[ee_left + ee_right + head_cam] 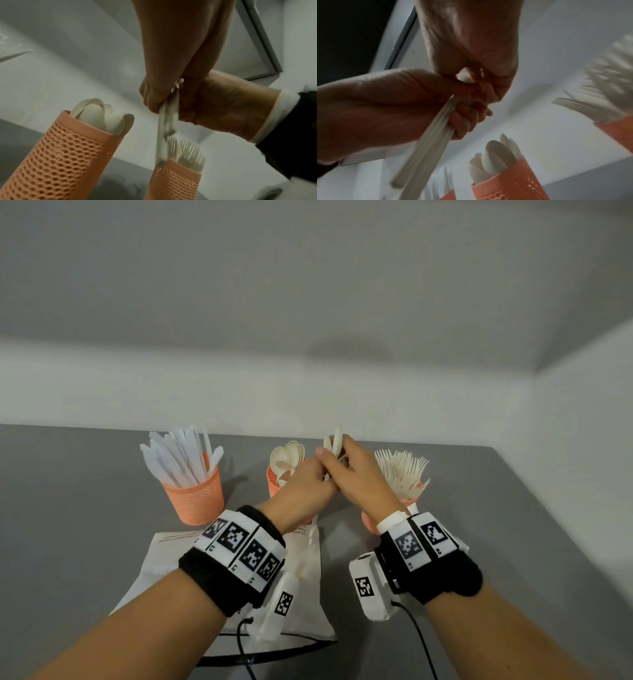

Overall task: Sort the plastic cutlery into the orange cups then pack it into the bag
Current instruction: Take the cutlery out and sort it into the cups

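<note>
Three orange mesh cups stand on the grey table: the knife cup (193,498) at left, the spoon cup (274,486) in the middle, the fork cup (370,523) at right. Above and between the spoon and fork cups, my left hand (310,482) and right hand (349,467) meet and both grip one bundle of white spoons (335,442), bowls up. Their handles (167,121) hang below my left hand (159,98), over the fork cup (175,181). My right hand (481,75) closes on the bundle (426,148) from above. The white bag (305,577) lies flat under my left wrist.
A white wall runs close behind the cups, and the table (513,542) ends at a wall on the right. The bag's black drawstring (274,652) trails near the front edge. Cables hang from both wrist cameras.
</note>
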`<action>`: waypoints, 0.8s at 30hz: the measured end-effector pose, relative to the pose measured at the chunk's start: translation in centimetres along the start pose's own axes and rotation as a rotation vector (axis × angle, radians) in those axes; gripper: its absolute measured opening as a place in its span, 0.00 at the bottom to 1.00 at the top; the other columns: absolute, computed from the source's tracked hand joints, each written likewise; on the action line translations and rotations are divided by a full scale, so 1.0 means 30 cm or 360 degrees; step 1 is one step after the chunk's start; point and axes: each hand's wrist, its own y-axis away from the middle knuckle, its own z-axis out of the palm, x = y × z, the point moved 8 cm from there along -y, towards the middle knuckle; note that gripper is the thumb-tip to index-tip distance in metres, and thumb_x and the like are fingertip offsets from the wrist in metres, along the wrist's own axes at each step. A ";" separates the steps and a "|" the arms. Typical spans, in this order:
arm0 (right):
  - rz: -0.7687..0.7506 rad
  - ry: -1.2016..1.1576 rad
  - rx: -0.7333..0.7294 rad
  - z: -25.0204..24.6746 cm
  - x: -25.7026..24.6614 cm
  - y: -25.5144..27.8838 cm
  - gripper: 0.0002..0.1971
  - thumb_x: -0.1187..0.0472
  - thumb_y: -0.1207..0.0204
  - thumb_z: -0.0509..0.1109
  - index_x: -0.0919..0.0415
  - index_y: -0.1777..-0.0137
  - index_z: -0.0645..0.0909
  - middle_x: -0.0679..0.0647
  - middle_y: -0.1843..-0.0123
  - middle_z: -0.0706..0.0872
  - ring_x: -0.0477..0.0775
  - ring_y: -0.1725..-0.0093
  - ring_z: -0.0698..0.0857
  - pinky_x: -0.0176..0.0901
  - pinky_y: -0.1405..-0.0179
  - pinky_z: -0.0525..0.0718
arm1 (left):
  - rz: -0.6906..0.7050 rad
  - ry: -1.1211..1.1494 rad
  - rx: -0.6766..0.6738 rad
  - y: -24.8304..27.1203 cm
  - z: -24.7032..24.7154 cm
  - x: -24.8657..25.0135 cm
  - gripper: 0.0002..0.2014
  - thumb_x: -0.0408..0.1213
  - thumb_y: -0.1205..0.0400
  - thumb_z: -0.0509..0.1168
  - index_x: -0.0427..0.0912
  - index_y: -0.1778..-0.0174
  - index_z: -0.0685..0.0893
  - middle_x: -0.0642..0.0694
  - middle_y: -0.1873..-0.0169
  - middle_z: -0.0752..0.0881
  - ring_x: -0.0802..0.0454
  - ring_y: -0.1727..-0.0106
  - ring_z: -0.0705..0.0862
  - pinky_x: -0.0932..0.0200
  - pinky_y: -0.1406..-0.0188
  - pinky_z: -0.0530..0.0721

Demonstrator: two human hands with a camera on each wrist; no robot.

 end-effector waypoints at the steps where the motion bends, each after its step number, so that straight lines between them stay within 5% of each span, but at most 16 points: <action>1: 0.0007 0.0012 0.0033 0.004 -0.008 -0.007 0.10 0.58 0.20 0.63 0.65 0.47 0.77 0.59 0.56 0.84 0.57 0.56 0.83 0.47 0.55 0.80 | -0.0005 -0.0040 -0.0005 0.001 -0.010 0.004 0.12 0.24 0.20 0.59 0.43 0.46 0.80 0.52 0.62 0.83 0.67 0.63 0.80 0.76 0.66 0.75; 3: 0.0005 0.0057 0.0098 -0.005 -0.008 -0.029 0.10 0.63 0.20 0.59 0.69 0.45 0.75 0.58 0.59 0.81 0.56 0.60 0.80 0.46 0.60 0.77 | -0.0049 -0.0024 -0.0056 0.000 -0.036 0.003 0.10 0.26 0.22 0.63 0.40 0.46 0.80 0.46 0.58 0.85 0.57 0.57 0.82 0.68 0.57 0.81; 5: -0.0010 0.0150 0.0167 -0.026 -0.003 -0.056 0.11 0.67 0.21 0.57 0.70 0.42 0.73 0.56 0.59 0.78 0.54 0.62 0.77 0.41 0.65 0.73 | -0.0118 0.0060 -0.0065 -0.014 -0.085 -0.009 0.20 0.30 0.23 0.68 0.38 0.35 0.77 0.42 0.44 0.84 0.51 0.46 0.83 0.61 0.46 0.82; 8: -0.0120 0.0137 0.0374 -0.086 -0.015 -0.075 0.11 0.68 0.20 0.55 0.69 0.40 0.70 0.51 0.66 0.76 0.54 0.69 0.77 0.37 0.70 0.75 | -0.0203 0.0094 0.0216 -0.036 -0.229 -0.051 0.32 0.34 0.22 0.69 0.43 0.22 0.65 0.50 0.32 0.75 0.55 0.38 0.77 0.70 0.56 0.78; 10: -0.0155 -0.0017 0.0648 -0.147 -0.020 -0.069 0.10 0.67 0.20 0.55 0.65 0.39 0.68 0.52 0.67 0.77 0.63 0.68 0.81 0.49 0.68 0.82 | -0.0220 -0.0010 0.0336 -0.040 -0.306 -0.102 0.37 0.39 0.24 0.72 0.48 0.21 0.61 0.51 0.31 0.72 0.55 0.35 0.73 0.69 0.58 0.74; 14: -0.0178 -0.0249 0.0982 -0.186 -0.008 -0.059 0.14 0.68 0.20 0.53 0.60 0.36 0.65 0.51 0.62 0.78 0.63 0.70 0.82 0.35 0.76 0.82 | -0.0385 -0.0309 0.0115 -0.049 -0.281 -0.229 0.67 0.55 0.48 0.80 0.45 0.18 0.47 0.48 0.25 0.63 0.50 0.25 0.66 0.55 0.30 0.71; 19: -0.0206 -0.0018 0.0864 -0.087 0.031 -0.083 0.14 0.67 0.19 0.53 0.58 0.35 0.65 0.67 0.67 0.80 0.66 0.71 0.82 0.54 0.71 0.81 | -0.0383 -0.0305 0.0092 -0.076 -0.233 -0.317 0.74 0.52 0.53 0.81 0.40 0.19 0.40 0.45 0.26 0.68 0.51 0.26 0.69 0.59 0.30 0.68; 22: -0.0260 0.0203 0.0608 -0.008 0.018 -0.122 0.15 0.69 0.20 0.54 0.61 0.34 0.67 0.58 0.64 0.76 0.47 0.73 0.74 0.31 0.74 0.71 | -0.0402 -0.0191 0.0149 -0.089 -0.236 -0.346 0.70 0.36 0.42 0.84 0.41 0.19 0.35 0.45 0.25 0.69 0.55 0.29 0.69 0.60 0.29 0.65; 24: -0.0260 0.0322 0.0350 0.060 0.006 -0.145 0.16 0.70 0.21 0.54 0.61 0.34 0.68 0.53 0.57 0.77 0.48 0.69 0.74 0.31 0.72 0.67 | -0.0389 -0.0142 0.0149 -0.099 -0.234 -0.354 0.68 0.33 0.40 0.83 0.41 0.19 0.36 0.45 0.26 0.69 0.53 0.27 0.69 0.58 0.27 0.65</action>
